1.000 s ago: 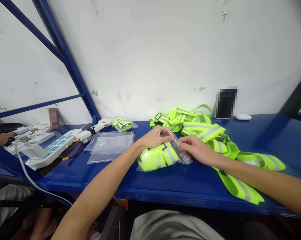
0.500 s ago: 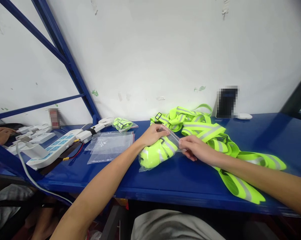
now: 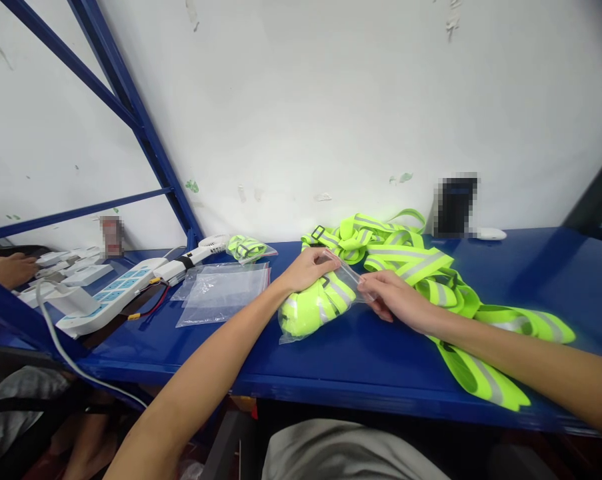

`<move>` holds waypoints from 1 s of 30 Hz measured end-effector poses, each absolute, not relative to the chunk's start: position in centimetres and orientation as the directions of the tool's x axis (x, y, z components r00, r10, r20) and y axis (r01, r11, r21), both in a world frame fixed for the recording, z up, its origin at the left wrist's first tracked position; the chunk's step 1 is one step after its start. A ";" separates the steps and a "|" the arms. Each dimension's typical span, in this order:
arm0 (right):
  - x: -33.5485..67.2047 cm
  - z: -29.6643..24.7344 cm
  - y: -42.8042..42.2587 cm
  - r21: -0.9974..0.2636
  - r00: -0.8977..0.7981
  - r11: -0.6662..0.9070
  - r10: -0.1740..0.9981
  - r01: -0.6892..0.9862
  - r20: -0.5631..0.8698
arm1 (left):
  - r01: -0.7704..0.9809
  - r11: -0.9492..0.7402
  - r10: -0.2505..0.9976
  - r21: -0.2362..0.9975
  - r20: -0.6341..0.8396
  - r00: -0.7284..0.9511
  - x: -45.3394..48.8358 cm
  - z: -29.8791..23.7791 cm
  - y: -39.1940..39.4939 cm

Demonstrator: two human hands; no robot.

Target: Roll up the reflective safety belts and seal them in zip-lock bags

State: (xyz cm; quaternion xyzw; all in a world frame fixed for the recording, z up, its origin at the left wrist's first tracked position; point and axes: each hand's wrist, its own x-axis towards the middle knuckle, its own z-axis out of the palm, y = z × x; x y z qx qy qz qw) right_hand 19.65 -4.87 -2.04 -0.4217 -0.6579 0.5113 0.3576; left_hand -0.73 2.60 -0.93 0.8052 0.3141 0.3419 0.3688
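Observation:
A clear zip bag [image 3: 313, 308] stuffed with a folded neon-yellow reflective strap lies on the blue shelf [image 3: 361, 360]. My left hand [image 3: 308, 268] pinches the bag's open top edge at its left end. My right hand [image 3: 393, 300] pinches the same edge at its right end, so the mouth is stretched between both hands. Behind and to the right lies a loose pile of neon-yellow reflective straps [image 3: 421, 273].
Empty clear zip bags [image 3: 221, 290] lie left of my hands, with one filled bag [image 3: 248, 248] behind them. A small white fan [image 3: 201, 250], a power strip [image 3: 115, 293] and cables sit further left. Another person's hand [image 3: 11, 268] is at the far left. A dark box [image 3: 453, 205] stands by the wall.
The bag's top edge has been lifted off the shelf and pulled taut between both hands. My right hand shifted slightly right.

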 end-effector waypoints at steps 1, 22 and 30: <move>19.7 -2.1 -4.8 -0.971 -0.384 0.128 0.923 0.203 0.041 | 0.254 -0.542 0.747 0.801 0.322 0.581 -0.7 -0.9 2.5; 19.8 -2.4 -4.4 -0.873 -0.372 0.298 0.917 0.387 0.148 | 0.277 -0.664 0.661 0.694 0.373 0.651 -0.1 0.2 0.5; 19.6 -2.1 -4.7 -0.889 -0.379 0.266 0.918 0.371 0.116 | 0.324 -0.662 0.717 0.676 0.445 0.536 -0.5 -0.3 1.9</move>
